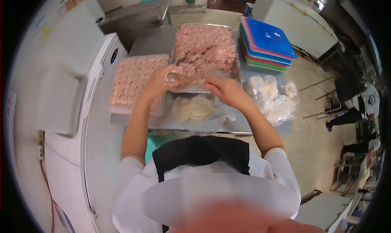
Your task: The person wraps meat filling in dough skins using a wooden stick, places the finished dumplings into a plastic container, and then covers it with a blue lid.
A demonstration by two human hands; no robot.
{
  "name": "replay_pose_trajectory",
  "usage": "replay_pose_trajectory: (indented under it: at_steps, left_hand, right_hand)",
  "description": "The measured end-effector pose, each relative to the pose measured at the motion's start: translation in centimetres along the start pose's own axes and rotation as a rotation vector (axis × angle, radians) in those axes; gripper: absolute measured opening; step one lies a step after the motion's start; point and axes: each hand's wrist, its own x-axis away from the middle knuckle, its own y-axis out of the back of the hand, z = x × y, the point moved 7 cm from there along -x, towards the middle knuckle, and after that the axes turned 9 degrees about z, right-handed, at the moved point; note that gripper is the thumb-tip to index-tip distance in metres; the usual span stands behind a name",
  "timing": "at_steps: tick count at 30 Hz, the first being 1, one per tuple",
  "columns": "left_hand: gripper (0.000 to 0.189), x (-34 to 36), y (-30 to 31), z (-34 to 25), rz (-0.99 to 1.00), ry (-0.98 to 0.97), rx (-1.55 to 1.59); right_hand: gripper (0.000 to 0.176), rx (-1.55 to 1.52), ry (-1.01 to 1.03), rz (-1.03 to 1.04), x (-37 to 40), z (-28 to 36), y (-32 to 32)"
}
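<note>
My left hand [158, 84] is curled, with pinkish ground meat in and around its fingers, above the near edge of a large metal tray [237, 70] filled with raw ground meat [205, 41]. Across from it, my right hand [226, 90] is closed in a pinch. A blurred brownish thing stretches between the hands; what it is cannot be made out. Just below them lie pale round wrappers [195, 109] on clear plastic. To the left, a shallow tray [114, 107] holds rows of small meat-topped portions [136, 80].
Colourful stacked lids [269, 37] stand at the back right of the metal table [152, 41]. Plastic-wrapped white bundles [273, 98] lie by my right forearm. A white fridge [102, 151] borders the left side. A green basket [157, 145] sits underneath. Other people [366, 102] are far right.
</note>
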Motion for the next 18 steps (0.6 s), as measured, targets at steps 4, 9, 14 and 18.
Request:
replay_pose_trajectory:
  at_steps: [4, 9, 14, 18]
  left_hand:
    - [0.04, 6.8, 6.5, 2.2, -0.105, 0.095, -0.03]
    - [0.049, 18.0, 13.9, 15.5, -0.203, 0.379, -0.169]
    - [0.056, 22.3, 13.9, 18.4, -0.102, 0.463, -0.512]
    - [0.056, 20.1, 12.2, 16.6, -0.095, 0.411, -0.309]
  right_hand:
    - [0.027, -0.235, -0.074, -0.01, -1.0, 1.3, -2.7]
    - [0.032, -0.494, -0.289, -0.086, 1.5, -0.8, -7.0]
    - [0.03, -0.583, -0.422, -0.126, 3.2, 0.1, -8.5]
    - [0.031, -0.616, -0.485, -0.136, 3.3, 1.7, -9.2]
